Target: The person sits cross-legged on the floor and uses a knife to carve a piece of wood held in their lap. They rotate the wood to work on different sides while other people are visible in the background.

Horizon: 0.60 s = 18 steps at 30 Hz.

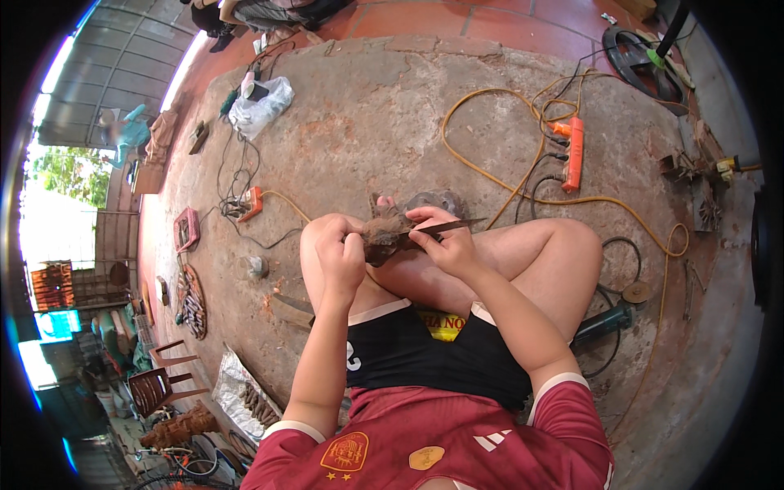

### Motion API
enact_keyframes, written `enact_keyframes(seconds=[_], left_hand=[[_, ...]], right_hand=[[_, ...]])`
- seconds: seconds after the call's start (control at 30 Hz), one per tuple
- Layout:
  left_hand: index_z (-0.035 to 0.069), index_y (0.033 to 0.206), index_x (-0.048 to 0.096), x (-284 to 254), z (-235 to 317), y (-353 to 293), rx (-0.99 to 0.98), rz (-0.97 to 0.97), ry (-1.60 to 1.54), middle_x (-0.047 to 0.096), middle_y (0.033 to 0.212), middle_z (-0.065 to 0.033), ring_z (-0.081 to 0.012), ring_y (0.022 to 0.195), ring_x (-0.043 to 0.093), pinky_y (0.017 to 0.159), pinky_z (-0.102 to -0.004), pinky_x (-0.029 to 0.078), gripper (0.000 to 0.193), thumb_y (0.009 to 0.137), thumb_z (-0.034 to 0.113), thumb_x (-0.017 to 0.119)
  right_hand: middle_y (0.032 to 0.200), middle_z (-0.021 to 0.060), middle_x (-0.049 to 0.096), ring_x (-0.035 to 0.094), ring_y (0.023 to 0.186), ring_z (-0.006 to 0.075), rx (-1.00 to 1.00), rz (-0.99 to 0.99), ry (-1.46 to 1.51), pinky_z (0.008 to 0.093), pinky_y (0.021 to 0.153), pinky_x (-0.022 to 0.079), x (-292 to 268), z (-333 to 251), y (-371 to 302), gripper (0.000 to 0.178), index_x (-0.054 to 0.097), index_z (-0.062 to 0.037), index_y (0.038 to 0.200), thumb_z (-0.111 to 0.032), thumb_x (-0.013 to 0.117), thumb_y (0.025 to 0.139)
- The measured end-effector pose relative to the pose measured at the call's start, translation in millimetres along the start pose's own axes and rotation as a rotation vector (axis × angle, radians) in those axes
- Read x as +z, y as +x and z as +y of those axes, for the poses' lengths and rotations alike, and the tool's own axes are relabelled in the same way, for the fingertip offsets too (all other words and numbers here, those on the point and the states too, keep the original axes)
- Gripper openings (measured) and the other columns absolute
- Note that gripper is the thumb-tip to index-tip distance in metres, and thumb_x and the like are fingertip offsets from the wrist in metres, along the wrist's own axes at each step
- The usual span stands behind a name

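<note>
Rough brown piece [380,238], held above the seated person's crossed legs [539,265].
The left hand [340,245] clasps its side; the right hand [449,243] pinches a dark, tapering blade [459,225] beside it. Beyond, an orange power strip [575,155] lies on the floor [367,122].

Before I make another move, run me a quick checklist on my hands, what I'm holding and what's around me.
1. Left hand on the brown lump: ok, fingers curled at its left side.
2. Right hand on the dark pointed blade: ok, pinched between thumb and fingers.
3. Right fingertips off the sharp edge: cannot tell, which edge is sharp doesn't show.
4. Hands gloved: not ok, both are bare.
5. Legs covered near the blade: not ok, bare skin below the shorts.
6. Orange power strip away from the hands: ok, it lies on the floor beyond the right knee.
</note>
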<state>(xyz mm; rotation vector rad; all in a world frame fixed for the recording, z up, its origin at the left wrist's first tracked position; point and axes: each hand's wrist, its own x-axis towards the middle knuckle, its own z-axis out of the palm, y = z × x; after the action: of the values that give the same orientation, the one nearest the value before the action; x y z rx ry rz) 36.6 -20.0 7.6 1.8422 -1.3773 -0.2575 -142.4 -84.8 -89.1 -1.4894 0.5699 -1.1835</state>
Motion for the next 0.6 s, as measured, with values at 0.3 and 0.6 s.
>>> enact_keyframes(seconds=[0.3,0.6], left_hand=[[-0.001,0.066,0.058,-8,0,-3,0.022,0.000,0.053,0.061,0.074,-0.0177,-0.0347,0.078,0.058,0.077,-0.0432,0.046,0.012,0.072,0.008,0.051],[-0.003,0.068,0.054,1,-22,-5,-0.059,0.039,-0.126,0.055,0.064,-0.0192,-0.0313,0.060,0.055,0.059,-0.0394,0.046,0.010,0.074,0.004,0.054]], right_hand=[[0.114,0.0136,0.067,0.066,0.101,0.0221,0.252,-0.068,0.058,0.0322,0.084,0.053,-6,-5,2,0.007,0.070,0.0006,0.090,-0.006,0.070,0.088],[0.113,0.0145,0.067,0.066,0.101,0.0228,0.223,-0.006,0.135,0.0332,0.086,0.051,-4,-1,0,0.010,0.072,0.0005,0.092,-0.008,0.070,0.089]])
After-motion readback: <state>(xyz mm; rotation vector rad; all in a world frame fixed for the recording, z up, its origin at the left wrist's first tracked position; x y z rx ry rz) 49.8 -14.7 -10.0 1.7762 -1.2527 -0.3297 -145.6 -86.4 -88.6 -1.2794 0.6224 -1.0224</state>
